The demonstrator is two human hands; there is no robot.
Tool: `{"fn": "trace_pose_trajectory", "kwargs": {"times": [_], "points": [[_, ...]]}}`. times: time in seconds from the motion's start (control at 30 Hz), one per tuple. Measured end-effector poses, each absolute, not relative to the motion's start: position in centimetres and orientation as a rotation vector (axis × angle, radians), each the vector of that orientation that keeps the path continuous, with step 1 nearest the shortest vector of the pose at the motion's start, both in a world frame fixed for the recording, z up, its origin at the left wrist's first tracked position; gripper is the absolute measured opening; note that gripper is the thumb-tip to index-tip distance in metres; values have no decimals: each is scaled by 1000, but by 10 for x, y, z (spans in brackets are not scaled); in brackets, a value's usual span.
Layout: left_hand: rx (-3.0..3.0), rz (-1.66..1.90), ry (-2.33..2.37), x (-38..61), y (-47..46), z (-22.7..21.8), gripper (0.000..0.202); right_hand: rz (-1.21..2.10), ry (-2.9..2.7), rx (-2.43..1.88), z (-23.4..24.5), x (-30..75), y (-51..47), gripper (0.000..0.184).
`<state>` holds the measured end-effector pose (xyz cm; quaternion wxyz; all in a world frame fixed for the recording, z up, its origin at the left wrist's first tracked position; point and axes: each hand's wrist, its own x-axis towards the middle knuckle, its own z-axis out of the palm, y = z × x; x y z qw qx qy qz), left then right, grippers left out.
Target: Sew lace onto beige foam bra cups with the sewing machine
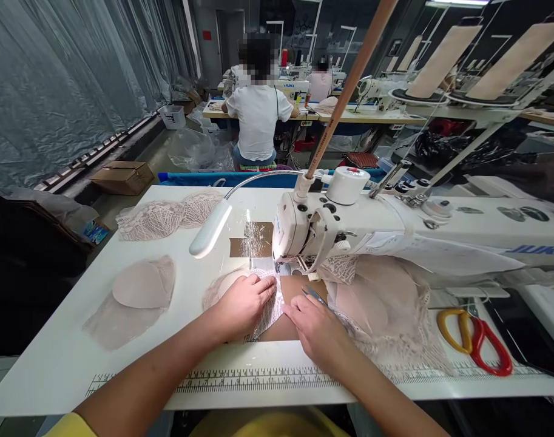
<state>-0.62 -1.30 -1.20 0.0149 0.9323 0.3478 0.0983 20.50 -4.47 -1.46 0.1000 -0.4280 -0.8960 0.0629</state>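
The lace [275, 300] lies just on the near side of the machine [299, 221]. The left hand [244, 303] rests over it, fingers bent together; whether they pinch cannot be told. The right hand [320, 328] curls round a tool [314, 295]. Best keep the lace flat, guide it lightly, and hold fingertips and tool clear of the machine's stitching point.

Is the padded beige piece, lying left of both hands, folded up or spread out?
Spread out: its sheer fabric lies flat on the white table, reaching past the smooth pad on two sides.
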Motion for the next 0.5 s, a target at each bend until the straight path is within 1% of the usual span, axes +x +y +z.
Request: {"fn": "trace_pose_trajectory", "kwargs": {"times": [0.13,0.27,0.4,0.5], "points": [[2917,247,1074,-11,-3,-15,45,252,-2697,-1286,-5,202,-37,34],[2930,191,1071,-14,10,-14,48,292,-2739,-1356,3,197,-25,31],[2941,178,1050,-14,25,-12,48,279,-2716,-1414,1,194,-13,31],[2943,188,1037,-14,35,-10,48,226,-2668,-1436,-4,193,-9,35]]}}
